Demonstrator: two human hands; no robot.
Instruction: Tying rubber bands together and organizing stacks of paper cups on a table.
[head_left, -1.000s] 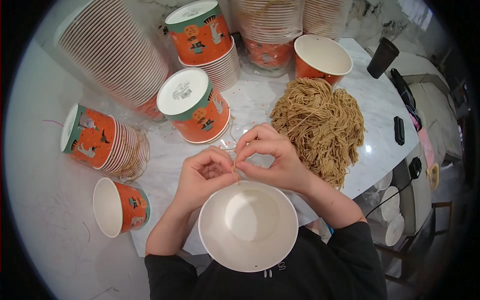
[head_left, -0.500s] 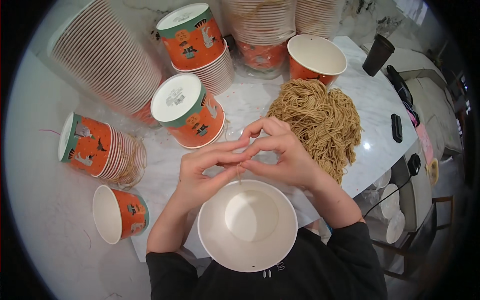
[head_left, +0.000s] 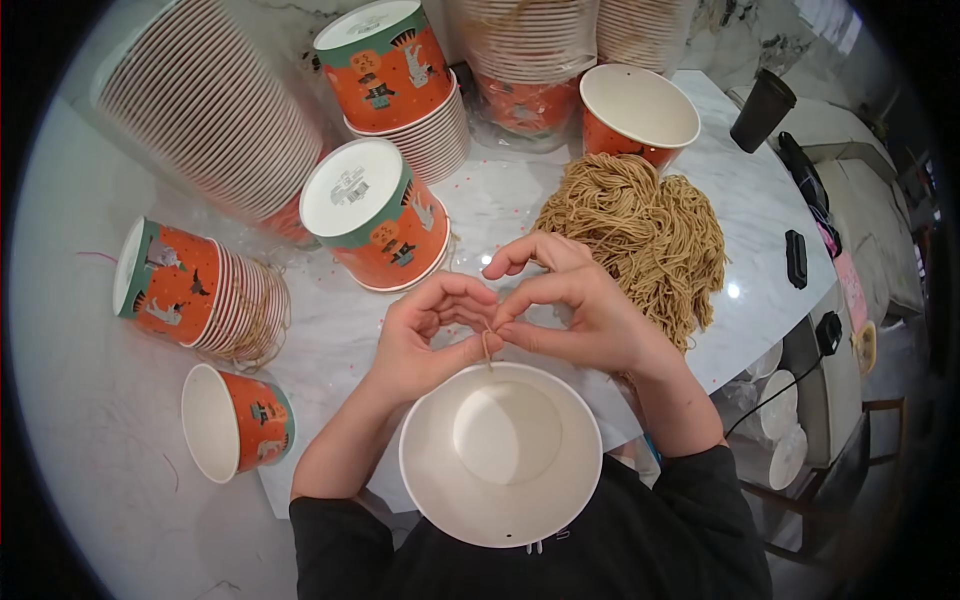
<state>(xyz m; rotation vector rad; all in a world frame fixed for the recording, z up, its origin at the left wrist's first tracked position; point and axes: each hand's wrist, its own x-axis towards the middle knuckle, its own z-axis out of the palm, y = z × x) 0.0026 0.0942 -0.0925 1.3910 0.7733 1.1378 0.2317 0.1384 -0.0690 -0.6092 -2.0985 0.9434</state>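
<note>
Evidently, our left hand (head_left: 425, 335) and right hand (head_left: 590, 315) pinch the string (head_left: 487, 346) between narrowed fingers (head_left: 528, 338); too hard a tug could tear the bucket (head_left: 500, 505).

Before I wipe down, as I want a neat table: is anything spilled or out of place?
Orange specks are scattered on the marbled table like loose debris. Brown strings lie tangled over the rims of the orange tub stack at left, looking untidy.

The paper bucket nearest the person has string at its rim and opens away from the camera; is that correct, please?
Not quite: the head view shows the paper bucket opening toward the camera; the string is at its rim.
</note>
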